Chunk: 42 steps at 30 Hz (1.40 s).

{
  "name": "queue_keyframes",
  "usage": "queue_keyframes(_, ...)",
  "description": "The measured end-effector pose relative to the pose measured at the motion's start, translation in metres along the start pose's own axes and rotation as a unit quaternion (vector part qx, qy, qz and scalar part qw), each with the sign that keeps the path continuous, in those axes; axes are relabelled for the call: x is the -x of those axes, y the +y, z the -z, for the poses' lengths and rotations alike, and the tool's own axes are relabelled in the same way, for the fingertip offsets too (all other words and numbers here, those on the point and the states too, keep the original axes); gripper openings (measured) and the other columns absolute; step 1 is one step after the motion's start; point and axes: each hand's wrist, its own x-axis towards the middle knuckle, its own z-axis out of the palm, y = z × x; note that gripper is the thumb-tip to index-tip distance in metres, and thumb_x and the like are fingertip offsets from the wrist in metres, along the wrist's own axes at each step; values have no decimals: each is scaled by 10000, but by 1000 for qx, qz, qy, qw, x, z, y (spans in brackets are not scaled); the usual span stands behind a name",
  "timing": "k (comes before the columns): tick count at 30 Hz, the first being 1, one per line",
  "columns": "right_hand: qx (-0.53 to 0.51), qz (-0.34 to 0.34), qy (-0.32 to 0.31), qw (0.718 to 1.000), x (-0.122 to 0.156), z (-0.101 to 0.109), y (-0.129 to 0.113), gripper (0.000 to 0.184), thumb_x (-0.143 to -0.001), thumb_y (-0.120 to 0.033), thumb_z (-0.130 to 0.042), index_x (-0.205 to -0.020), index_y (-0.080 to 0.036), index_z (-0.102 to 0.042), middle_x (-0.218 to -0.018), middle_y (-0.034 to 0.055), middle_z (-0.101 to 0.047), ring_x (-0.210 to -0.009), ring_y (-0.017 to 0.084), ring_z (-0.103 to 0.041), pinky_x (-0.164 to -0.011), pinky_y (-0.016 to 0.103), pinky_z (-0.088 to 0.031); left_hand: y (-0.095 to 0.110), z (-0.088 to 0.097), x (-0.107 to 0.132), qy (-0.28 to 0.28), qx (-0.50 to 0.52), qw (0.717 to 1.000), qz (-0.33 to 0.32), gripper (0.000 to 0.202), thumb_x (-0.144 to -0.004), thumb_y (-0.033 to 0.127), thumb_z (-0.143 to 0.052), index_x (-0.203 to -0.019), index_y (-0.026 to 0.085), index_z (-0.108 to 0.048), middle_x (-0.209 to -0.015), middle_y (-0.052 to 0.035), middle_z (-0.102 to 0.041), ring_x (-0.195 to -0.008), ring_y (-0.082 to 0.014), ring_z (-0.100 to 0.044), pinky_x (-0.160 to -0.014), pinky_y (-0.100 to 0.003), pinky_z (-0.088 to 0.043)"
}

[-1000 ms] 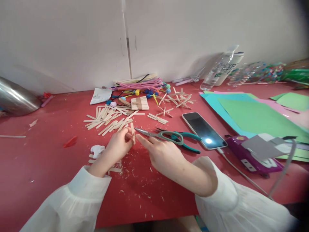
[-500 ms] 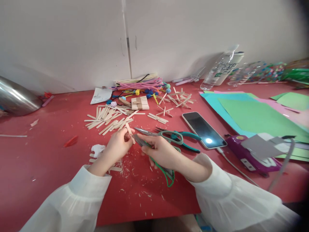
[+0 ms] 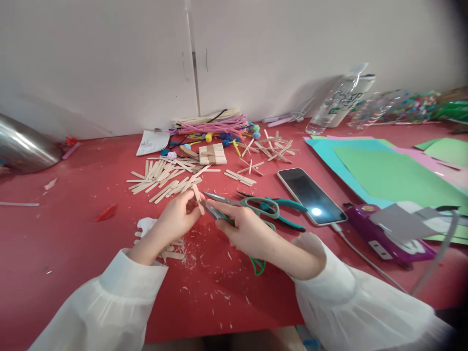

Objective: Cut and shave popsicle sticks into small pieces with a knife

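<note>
My left hand [image 3: 175, 219] pinches a short wooden craft stick [image 3: 198, 199] and holds it tilted above the red table [image 3: 73, 243]. My right hand [image 3: 244, 229] is closed round a small green-handled snipper [image 3: 256, 263]. Its grey blades [image 3: 211, 210] meet the stick's lower end. A pile of loose wooden sticks [image 3: 164, 180] lies just beyond my left hand. Wood shavings [image 3: 193, 253] are scattered on the table under both hands.
Grey-green scissors [image 3: 263, 207] and teal pliers [image 3: 292, 214] lie right of my hands, then a phone [image 3: 310, 195] with its cable. A purple device [image 3: 387, 234] and coloured paper sheets [image 3: 387, 175] fill the right. Pipe cleaners [image 3: 215, 127], a stick block [image 3: 212, 155], a bottle [image 3: 336, 105] and a metal bowl [image 3: 22, 146] stand behind.
My right hand, empty and open a second ago, has taken up the green snipper and brought its blades to the stick. My left hand has tilted the stick a little.
</note>
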Motion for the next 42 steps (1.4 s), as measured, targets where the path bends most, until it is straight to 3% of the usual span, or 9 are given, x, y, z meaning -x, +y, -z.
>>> queue_keyframes(3, 107, 37, 23, 993, 2, -1, 0, 523, -824, -122, -416, -1331, -247, -459, -1052, 59, -680, -932, 215, -641, -797, 347, -504, 2, 2, 0, -2, 28, 999, -19, 201, -834, 304, -447, -836, 177, -603, -853, -41, -637, -741, -173, -624, -682, -298, -510)
queue_keyframes(8, 161, 52, 19, 985, 2, -1, -4, 537, -829, -101, -390, -1356, -197, -426, -1132, 91, -649, -1034, 227, -605, -857, 353, -481, 8, 5, 1, 28, 56, 998, -23, 434, -887, 494, -356, -890, 164, -637, -856, -58, -652, -751, -188, -642, -640, -289, -534)
queue_keyframes(14, 209, 46, 10, 977, 3, -2, -4, 542, -843, -112, -390, -1373, -228, -396, -1044, 85, -669, -908, 226, -642, -753, 350, -505, 9, 5, 0, 111, -14, 993, -29, 378, -883, 467, -396, -841, 173, -631, -804, -48, -683, -781, -189, -653, -712, -287, -519)
queue_keyframes(19, 255, 63, 27, 964, 7, -2, -5, 524, -850, -117, -383, -1364, -211, -413, -1034, 99, -659, -880, 230, -638, -717, 341, -499, 5, 5, 0, 135, 24, 990, -14, 306, -862, 430, -462, -958, 166, -585, -692, -18, -653, -598, -155, -642, -570, -250, -510)
queue_keyframes(23, 300, 75, 15, 951, 9, -1, -8, 561, -830, -94, -401, -1374, -233, -396, -956, 86, -665, -800, 213, -637, -638, 296, -478, 8, 8, 2, 156, -95, 983, -28, 275, -865, 392, -469, -915, 181, -640, -640, -4, -657, -565, -144, -620, -552, -231, -470)
queue_keyframes(27, 329, 80, 3, 941, 9, -1, -10, 559, -832, -97, -405, -1371, -245, -399, -864, 62, -661, -696, 185, -620, -543, 257, -414, 14, 10, 3, 184, -162, 968, -62, 231, -856, 342, -494, -874, 194, -671, -743, -15, -705, -609, -140, -618, -575, -223, -452)
queue_keyframes(33, 349, 86, -10, 933, 11, -2, -11, 570, -829, -96, -398, -1377, -252, -384, -839, 43, -656, -627, 160, -599, -478, 246, -319, 15, 8, 1, 183, -162, 967, -67, 228, -837, 333, -509, -869, 193, -686, -790, -25, -715, -674, -153, -629, -606, -229, -460)
queue_keyframes(38, 359, 88, -16, 929, 12, -2, -11, 580, -816, -90, -409, -1373, -252, -385, -819, 28, -651, -621, 150, -597, -463, 250, -279, 14, 7, 0, 172, -184, 966, -65, 218, -825, 338, -512, -801, 198, -678, -637, 1, -665, -553, -138, -576, -547, -232, -434)
queue_keyframes(42, 367, 81, -17, 927, 12, -1, -12, 568, -822, -96, -410, -1365, -261, -393, -821, 25, -655, -618, 153, -601, -461, 255, -272, 13, 7, -1, 172, -186, 964, -80, 216, -834, 328, -500, -796, 196, -667, -652, 2, -664, -560, -133, -572, -557, -227, -436)
